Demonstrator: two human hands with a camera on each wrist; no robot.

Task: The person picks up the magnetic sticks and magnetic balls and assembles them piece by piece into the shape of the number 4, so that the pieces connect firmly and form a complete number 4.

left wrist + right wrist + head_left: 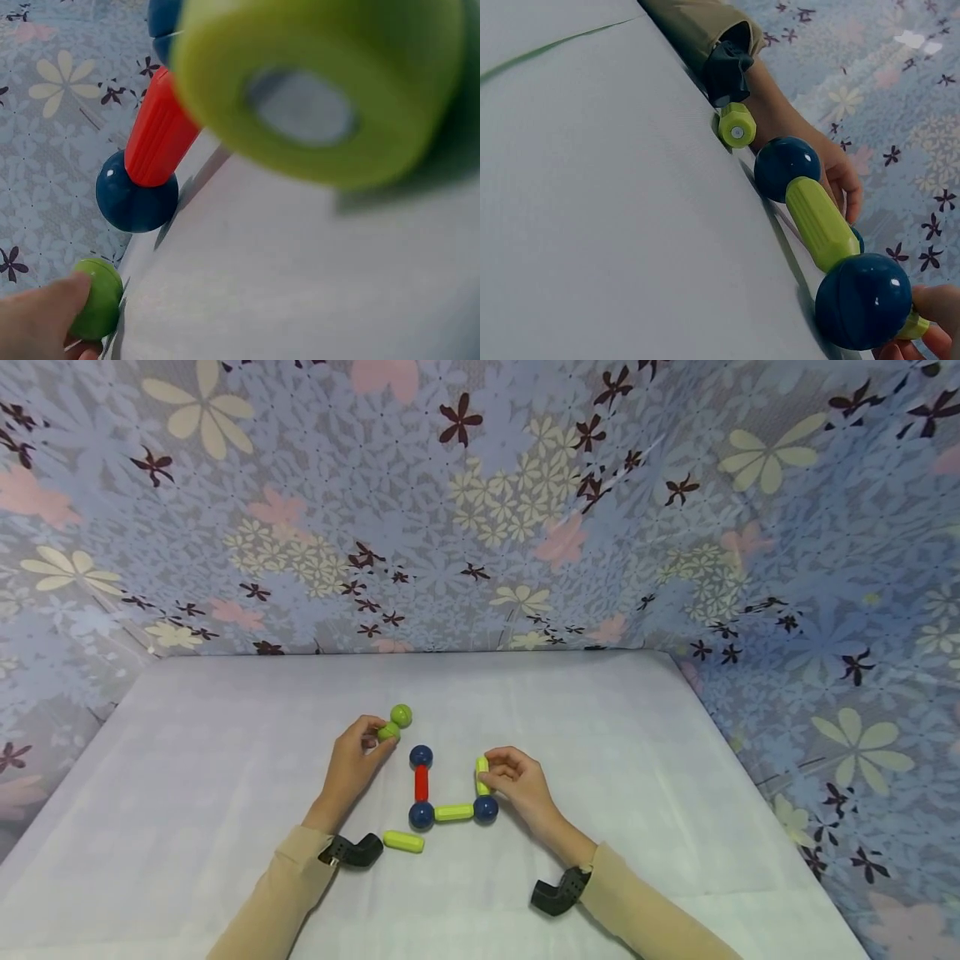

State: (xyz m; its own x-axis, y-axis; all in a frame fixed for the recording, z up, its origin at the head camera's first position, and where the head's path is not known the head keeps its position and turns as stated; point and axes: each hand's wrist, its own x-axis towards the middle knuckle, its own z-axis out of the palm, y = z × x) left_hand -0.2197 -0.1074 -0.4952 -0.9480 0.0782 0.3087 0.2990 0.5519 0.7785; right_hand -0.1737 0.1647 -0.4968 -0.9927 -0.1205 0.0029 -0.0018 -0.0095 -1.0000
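Note:
My left hand (352, 767) pinches a green ball (388, 732) between thumb and fingers, and a second green ball (401, 716) lies just beyond it. Thumb and fingers of my right hand (527, 792) grip a yellow-green rod (482, 774), whose near end meets a blue ball (486, 809). From that ball another yellow-green rod (453, 812) runs left to a corner blue ball (422, 815). A red rod (422, 784) joins the corner to a far blue ball (422, 757). In the right wrist view, the fingers partly hide the gripped rod (915, 325).
A loose yellow-green rod (403, 842) lies on the white-covered table (600, 710), near the left wrist's black camera (360, 851). Another black camera (555, 896) sits on the right wrist. Flowered cloth (420, 510) hangs behind the table and along its sides.

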